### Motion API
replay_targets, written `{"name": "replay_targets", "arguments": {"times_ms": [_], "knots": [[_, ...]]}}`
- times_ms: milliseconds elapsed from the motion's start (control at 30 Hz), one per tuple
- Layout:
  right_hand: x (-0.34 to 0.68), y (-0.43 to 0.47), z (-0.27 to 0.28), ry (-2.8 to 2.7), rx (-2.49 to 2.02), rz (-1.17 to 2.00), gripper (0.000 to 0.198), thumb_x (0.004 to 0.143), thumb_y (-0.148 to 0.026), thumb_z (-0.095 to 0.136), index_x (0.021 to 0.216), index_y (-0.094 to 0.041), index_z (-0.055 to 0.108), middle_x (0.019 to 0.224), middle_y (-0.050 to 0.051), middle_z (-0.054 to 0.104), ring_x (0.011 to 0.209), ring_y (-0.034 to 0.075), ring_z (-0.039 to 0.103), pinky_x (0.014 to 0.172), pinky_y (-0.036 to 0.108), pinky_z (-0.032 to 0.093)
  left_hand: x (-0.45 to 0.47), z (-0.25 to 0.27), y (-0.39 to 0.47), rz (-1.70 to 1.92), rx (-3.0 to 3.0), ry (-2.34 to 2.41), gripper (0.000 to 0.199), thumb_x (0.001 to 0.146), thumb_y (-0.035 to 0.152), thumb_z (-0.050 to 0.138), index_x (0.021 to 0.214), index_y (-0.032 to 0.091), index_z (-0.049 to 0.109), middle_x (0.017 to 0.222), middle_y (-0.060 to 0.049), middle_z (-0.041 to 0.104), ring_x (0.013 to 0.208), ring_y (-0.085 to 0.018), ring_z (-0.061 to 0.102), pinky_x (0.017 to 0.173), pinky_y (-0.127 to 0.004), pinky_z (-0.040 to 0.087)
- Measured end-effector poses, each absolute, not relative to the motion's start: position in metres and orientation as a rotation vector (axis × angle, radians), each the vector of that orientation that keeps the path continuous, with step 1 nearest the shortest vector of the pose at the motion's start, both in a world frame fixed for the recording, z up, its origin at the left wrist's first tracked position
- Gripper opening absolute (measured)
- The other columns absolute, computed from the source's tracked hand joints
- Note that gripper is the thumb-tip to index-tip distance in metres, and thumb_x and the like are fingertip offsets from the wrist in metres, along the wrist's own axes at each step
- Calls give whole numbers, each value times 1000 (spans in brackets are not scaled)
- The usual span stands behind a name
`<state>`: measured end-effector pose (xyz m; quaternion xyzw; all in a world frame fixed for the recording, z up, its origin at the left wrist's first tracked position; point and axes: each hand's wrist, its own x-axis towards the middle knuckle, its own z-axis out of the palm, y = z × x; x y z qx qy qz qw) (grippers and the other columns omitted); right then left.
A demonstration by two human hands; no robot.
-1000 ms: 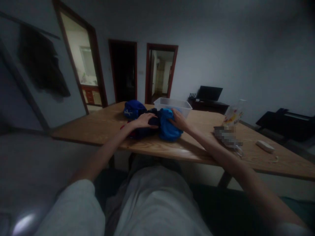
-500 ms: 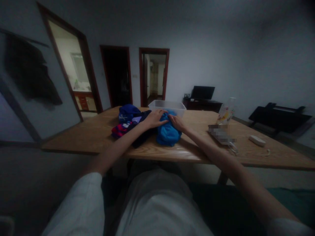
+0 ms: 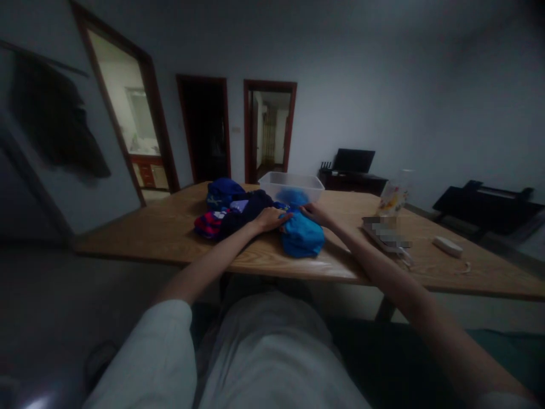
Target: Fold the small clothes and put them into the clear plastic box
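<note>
A soft bright blue cloth piece [image 3: 303,237], rounded like a hat, lies on the near middle of the table. My left hand [image 3: 269,219] is closed on its far left edge, fingers partly hidden. At its far right edge, my right hand [image 3: 314,212] pinches the fabric. Left of my hands is a pile of cloth items: a navy piece [image 3: 251,207], a red-and-blue striped piece [image 3: 208,225] and a blue patterned piece [image 3: 223,194]. Just beyond my hands stands a clear plastic bin [image 3: 272,183]; something blue shows through its wall.
On the wooden table [image 3: 140,238], to the right, are a blurred flat object [image 3: 383,233], a clear patterned container [image 3: 394,199] and a small white object with a cord [image 3: 448,246]. A monitor [image 3: 354,161] stands on a dark cabinet by the far wall.
The bright blue cloth has shifted slightly right and nearer, and looks rounder and smoother. Both hands have moved to its far edge, and my left hand's fingers have closed. The view has shifted slightly.
</note>
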<state>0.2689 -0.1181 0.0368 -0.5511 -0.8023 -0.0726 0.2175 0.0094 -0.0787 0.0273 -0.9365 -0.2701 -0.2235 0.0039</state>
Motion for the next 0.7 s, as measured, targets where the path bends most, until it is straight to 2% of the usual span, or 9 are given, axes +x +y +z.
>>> {"name": "replay_targets", "arguments": {"times_ms": [100,200,300,367,433,567,700], "knots": [[266,-121,39,-2210,-1516,-230,54,105,-54,38,85,-15,70,76,8,70,62,16,55,60,26,32,16,20,-84,-736,-2937,-845,67,107,61,23,98,22,76,99,-10,79,98,-24,75,83,-29,53],[261,-127,47,-2195,-1483,-276,56,104,-60,39,88,-15,69,76,9,69,64,16,56,62,26,34,25,11,-84,-763,-2932,-851,58,109,53,26,106,23,75,104,-9,78,100,-23,75,85,-29,54],[253,-125,52,-2208,-1419,-222,63,105,-64,35,86,-14,69,77,9,69,66,17,59,63,26,35,36,7,-77,-654,-2906,-887,44,110,33,31,116,19,72,110,-11,77,102,-23,74,86,-31,56],[246,-118,50,-2226,-1417,-175,65,105,-63,34,86,-13,71,79,10,71,68,18,61,63,26,37,43,7,-69,-516,-2880,-905,35,105,19,38,113,14,72,112,-16,76,103,-25,74,89,-34,57],[238,-109,44,-2266,-1458,-146,62,105,-58,36,89,-13,74,83,11,74,70,19,63,65,26,39,47,8,-61,-489,-2874,-903,31,100,12,44,113,11,72,115,-18,74,104,-25,73,92,-35,57],[231,-103,38,-2286,-1587,-157,56,106,-48,38,91,-12,78,86,13,77,71,20,65,65,26,41,47,9,-53,-498,-2912,-874,26,100,16,50,110,13,74,114,-16,76,102,-24,74,91,-32,57],[235,-108,39,-2283,-1651,-189,60,107,-49,38,84,-12,78,78,12,75,64,18,63,62,26,39,43,7,-54,-586,-2978,-897,37,106,24,41,107,14,76,115,-15,77,102,-22,74,90,-30,56]]}}
